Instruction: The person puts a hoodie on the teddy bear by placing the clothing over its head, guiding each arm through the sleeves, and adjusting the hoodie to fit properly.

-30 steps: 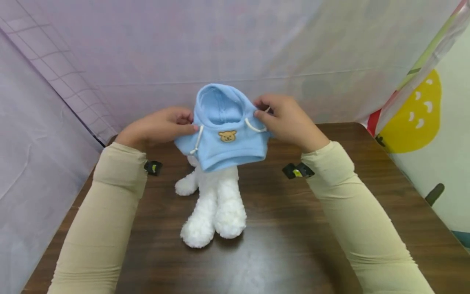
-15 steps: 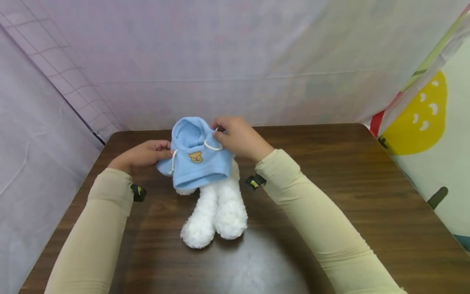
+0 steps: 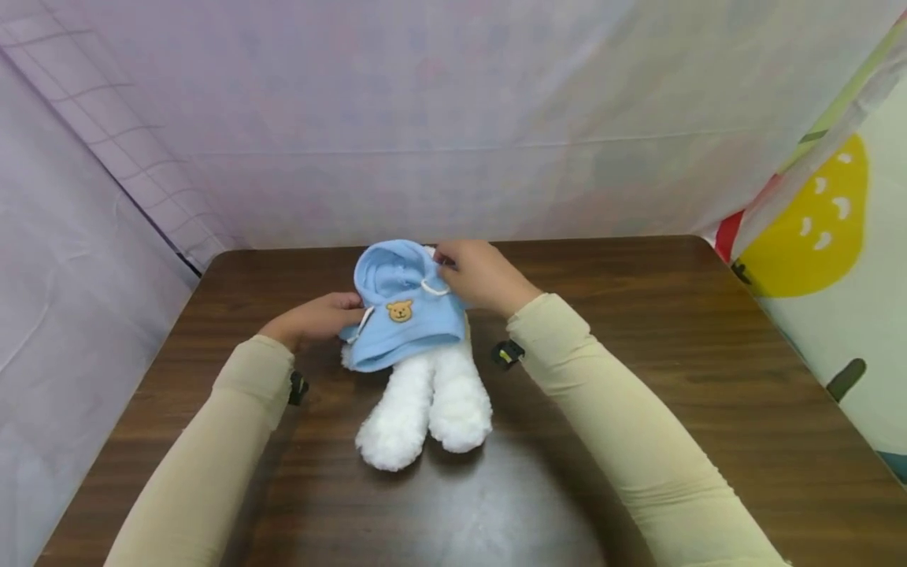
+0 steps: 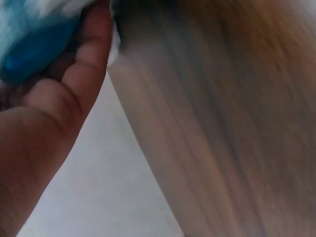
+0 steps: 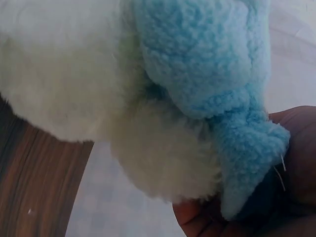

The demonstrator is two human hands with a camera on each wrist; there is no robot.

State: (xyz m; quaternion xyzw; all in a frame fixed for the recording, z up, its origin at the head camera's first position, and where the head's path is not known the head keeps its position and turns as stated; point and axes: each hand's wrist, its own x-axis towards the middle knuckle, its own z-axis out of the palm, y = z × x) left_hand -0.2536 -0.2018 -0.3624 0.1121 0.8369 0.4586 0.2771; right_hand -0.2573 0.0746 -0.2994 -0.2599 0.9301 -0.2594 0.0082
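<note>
A small light-blue hoodie (image 3: 425, 327) with a bear-face patch (image 3: 400, 311) and white cords lies over the upper part of a white plush toy (image 3: 460, 409), whose head and body are mostly hidden. The left hand (image 3: 315, 321) pinches the hoodie's left side by the cord; in the left wrist view that hand (image 4: 59, 94) holds blue cloth. At the hoodie's right shoulder, the right hand (image 3: 485, 276) grips the fabric. The right wrist view has the blue fleece (image 5: 197, 54) beside white fur (image 5: 64, 84), a fold of it held in the right hand (image 5: 301, 163).
Both are on a dark wooden table (image 3: 638, 354). A pale curtain (image 3: 460, 118) hangs behind its back edge, and another pale sheet (image 3: 71, 236) is at the left. On the right wall (image 3: 879, 331) there is a yellow printed shape (image 3: 815, 236).
The hoodie went down and left onto the plush toy, then a little to the right, both hands moving with it and keeping hold. The plush toy's legs have shifted slightly right.
</note>
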